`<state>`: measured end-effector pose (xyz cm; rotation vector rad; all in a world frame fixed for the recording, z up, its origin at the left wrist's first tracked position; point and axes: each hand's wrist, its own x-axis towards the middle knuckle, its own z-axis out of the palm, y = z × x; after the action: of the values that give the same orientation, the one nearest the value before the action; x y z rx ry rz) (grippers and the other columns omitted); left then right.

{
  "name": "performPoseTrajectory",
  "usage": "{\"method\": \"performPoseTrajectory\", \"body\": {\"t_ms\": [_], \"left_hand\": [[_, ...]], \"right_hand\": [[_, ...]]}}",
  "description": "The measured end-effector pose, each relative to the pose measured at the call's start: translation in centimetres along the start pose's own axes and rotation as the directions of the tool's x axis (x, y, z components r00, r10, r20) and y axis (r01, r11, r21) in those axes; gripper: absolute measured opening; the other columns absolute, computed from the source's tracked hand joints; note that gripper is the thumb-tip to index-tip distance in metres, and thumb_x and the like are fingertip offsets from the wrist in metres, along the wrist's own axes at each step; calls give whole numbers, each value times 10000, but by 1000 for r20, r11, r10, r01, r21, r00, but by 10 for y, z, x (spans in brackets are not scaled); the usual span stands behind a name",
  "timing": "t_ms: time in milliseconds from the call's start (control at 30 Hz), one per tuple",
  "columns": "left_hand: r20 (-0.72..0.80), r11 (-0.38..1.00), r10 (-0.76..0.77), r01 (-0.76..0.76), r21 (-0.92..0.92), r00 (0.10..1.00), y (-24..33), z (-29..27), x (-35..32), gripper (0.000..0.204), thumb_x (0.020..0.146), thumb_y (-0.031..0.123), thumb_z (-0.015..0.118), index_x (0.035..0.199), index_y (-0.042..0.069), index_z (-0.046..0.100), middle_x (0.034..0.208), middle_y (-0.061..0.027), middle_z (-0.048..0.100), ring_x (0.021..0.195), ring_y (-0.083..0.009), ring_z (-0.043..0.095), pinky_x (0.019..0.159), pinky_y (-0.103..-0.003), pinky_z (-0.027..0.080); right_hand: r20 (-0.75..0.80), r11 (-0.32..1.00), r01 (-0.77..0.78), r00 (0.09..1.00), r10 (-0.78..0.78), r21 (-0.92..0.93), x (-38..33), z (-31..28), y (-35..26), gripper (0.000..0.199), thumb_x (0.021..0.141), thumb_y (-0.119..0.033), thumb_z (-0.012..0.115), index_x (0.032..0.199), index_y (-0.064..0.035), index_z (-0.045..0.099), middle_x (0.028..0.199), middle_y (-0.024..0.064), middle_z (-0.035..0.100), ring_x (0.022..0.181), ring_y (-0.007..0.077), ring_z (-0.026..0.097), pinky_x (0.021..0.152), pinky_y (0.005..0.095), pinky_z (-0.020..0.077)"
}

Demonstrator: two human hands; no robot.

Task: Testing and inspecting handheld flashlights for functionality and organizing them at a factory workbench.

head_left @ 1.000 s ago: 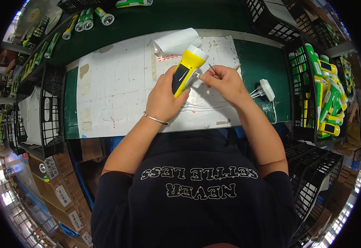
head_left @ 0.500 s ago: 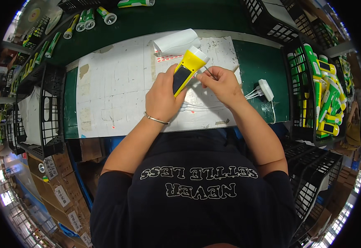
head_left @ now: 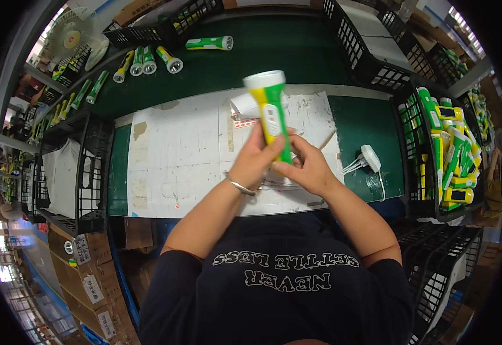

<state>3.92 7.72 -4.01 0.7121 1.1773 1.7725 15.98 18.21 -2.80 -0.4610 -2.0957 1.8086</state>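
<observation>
Flashlight [head_left: 272, 115] raised over the middle of the surface [head_left: 297, 40], head pointing far, slightly blurred. Left hand [head_left: 254, 161] wrapped round the lower barrel; right hand [head_left: 308, 167] curled at the tail end, thumb against it, though cannot tell whether it grips or only steadies. Progress, as judged: head, barrel and side panel look joined, so the piece seems mostly together; hidden faces may need more work, unclear from here. More flashlights [head_left: 149, 60] lie at far left, and a heap [head_left: 458, 149] fills the black crate [head_left: 420, 208] at right; finished or waiting, cannot tell. Materials: barrel smooth, probably plastic, split lengthwise into yellow and green, flaring to a broad white head; pale elongated panel on the upward face. White sheet [head_left: 170, 149] beneath, creased, stained, scuffed, over dark green surface. Curled white paper [head_left: 244, 106] just beyond the hands, red-marked strip under its edge. Boxy white adapter [head_left: 370, 158] to the right, thin pale cables trailing toward the hands. Left crate [head_left: 95, 172] open-latticed, rigid, lined with wrinkled white material.
</observation>
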Motion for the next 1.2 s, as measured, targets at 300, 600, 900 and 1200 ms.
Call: {"method": "performPoseTrajectory", "body": {"t_ms": [300,600,900,1200], "left_hand": [[-230,620,272,13,785,934,11,-133,71,753,842,417,650,1415,32,349,1358,-243,413,1287,-361,390,1042,-400,352],[-563,-91,368,632,770,740,68,-264,165,797,710,370,758,1413,303,388,1516,-167,153,1207,-397,491,997,-459,445],[-279,-83,562,389,917,778,90,-263,172,500,701,53,711,1146,204,543,1314,-134,406,1144,-368,515,942,-425,470],[-474,919,363,-394,37,802,114,-165,97,515,825,379,709,1224,111,524,1094,-99,607,1015,-272,604,945,-463,447]], "right_hand": [[-710,779,-308,663,-236,-546,-74,-229,-43,457,856,-385,666,1009,40,602,905,109,631,824,188,598,775,286,458],[-885,52,-890,442,-148,-453,-168,-330,-1,729,862,-570,549,1259,41,529,1236,256,558,1140,393,530,946,420,418],[-756,473,-594,456,-469,-651,-150,-300,-24,482,948,-323,555,1296,5,490,1242,183,569,1176,300,534,960,367,409],[-503,778,41,741,-445,-627,-42,-136,-33,320,806,-75,652,1122,-40,614,1036,3,615,572,31,334,508,199,284]]}}
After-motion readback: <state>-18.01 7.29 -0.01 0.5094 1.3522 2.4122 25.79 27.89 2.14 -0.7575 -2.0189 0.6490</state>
